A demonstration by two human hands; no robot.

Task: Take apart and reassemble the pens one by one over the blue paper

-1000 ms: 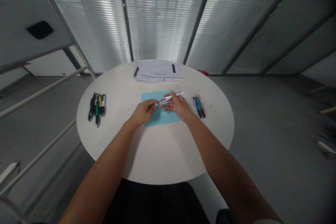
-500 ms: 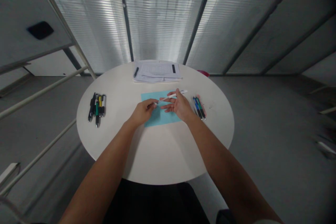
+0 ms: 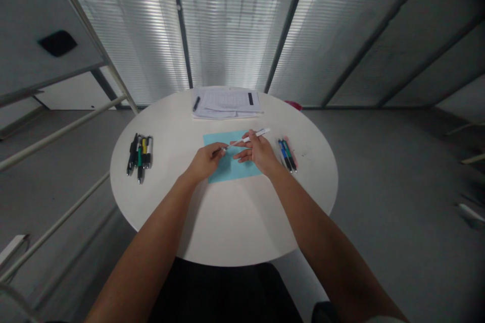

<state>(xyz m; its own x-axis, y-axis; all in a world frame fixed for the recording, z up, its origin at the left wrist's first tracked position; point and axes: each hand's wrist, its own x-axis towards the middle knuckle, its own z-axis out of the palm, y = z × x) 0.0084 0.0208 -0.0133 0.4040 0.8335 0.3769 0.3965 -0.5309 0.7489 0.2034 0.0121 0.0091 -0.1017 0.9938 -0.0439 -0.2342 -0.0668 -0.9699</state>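
Note:
Over the blue sheet [image 3: 231, 171], my right hand [image 3: 264, 155] pinches a white pen barrel [image 3: 262, 132] between thumb and forefinger, its other fingers loosely spread. A thin pale rod, seemingly the pen's refill [image 3: 235, 143], runs from the barrel's left end toward my left hand [image 3: 206, 164]. The left fingers are closed around a small part at the rod's other end, with a shiny tip showing. What exactly they hold is mostly hidden. Both hands hover just above the paper.
On the left of the round white table [image 3: 242, 227] lies a cluster of pens [image 3: 140, 156]. Blue and green pens [image 3: 288, 155] with a pink strip lie right of my hand. Printed papers [image 3: 227, 103] with a black pen [image 3: 196, 104] rest at the far edge.
My right thumb and fingers have shifted slightly left along the pen barrel, whose angle has tilted a little. The left hand stays where it was.

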